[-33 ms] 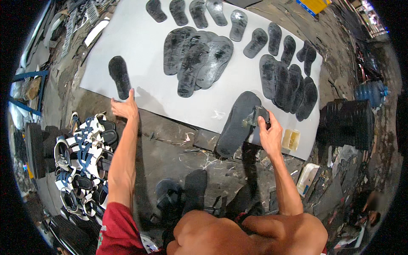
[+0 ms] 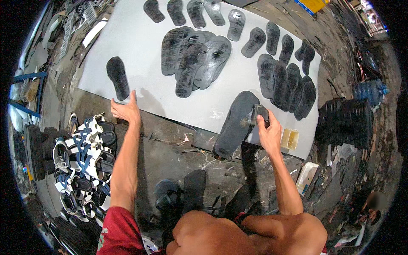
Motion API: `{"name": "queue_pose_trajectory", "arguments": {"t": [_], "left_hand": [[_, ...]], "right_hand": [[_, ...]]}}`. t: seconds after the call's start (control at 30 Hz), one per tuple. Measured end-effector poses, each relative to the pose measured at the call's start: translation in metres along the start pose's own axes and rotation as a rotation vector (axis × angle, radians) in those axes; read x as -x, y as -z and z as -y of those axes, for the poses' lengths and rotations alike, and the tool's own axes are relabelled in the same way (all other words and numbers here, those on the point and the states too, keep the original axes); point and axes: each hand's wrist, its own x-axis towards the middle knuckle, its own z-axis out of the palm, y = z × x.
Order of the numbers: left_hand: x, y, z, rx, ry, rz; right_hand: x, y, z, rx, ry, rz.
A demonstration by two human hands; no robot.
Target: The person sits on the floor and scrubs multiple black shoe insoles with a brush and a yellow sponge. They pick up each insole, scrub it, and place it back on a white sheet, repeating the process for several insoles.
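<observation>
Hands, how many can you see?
2. The left hand lies at the white sheet's edge, beside a lone dark sole; the right hand holds a tool on a big sole. Others may be hidden.

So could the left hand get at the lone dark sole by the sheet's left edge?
Probably yes: the left hand rests open at the sheet's near edge, right beside that sole, with nothing lying between them.

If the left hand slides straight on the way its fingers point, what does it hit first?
Most likely the lone dark sole on the white sheet; the left hand already lies just short of its lower end.
</observation>
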Motion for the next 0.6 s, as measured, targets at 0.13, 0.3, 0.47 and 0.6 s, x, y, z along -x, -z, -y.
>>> {"name": "queue_pose_trajectory", "arguments": {"t": [0.13,0.3,0.47,0.6], "left_hand": [[0.155,0.107,-0.055,0.432,-0.628,0.527],[0.290,0.213,-0.080,0.370,-0.671,1.060],[0.295,0.198,-0.071,0.417,-0.608,1.093],[0.293,0.195,-0.069,0.441,-0.614,1.076]], "right_hand": [[-0.014,0.006,-0.003,0.095,0.015,-0.064],[-0.040,-0.018,-0.004,0.230,0.152,-0.112],[-0.085,-0.028,0.020,0.233,0.401,-0.076],[-0.079,-0.030,0.040,0.371,0.846,0.579]]}}
